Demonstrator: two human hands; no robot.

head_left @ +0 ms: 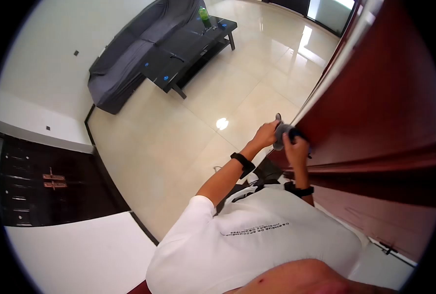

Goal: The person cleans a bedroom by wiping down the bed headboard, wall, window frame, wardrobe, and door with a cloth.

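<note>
My left hand point(266, 135) is closed on a bunched grey cloth point(282, 132) beside the edge of a dark red door point(374, 98). A small dark rounded end sticks up just above that hand; what it belongs to is unclear. On the right side of the cloth, my right hand point(297, 148) pinches it with bent fingers. A dark blue part shows between the right hand and the door. Both wrists wear black bands.
A black low table point(191, 51) with a green bottle point(204, 15) stands by a grey covered sofa point(124, 59), beyond the shiny tiled floor point(178, 132). A dark double door point(56, 186) is at the left, and the red door rises close on the right.
</note>
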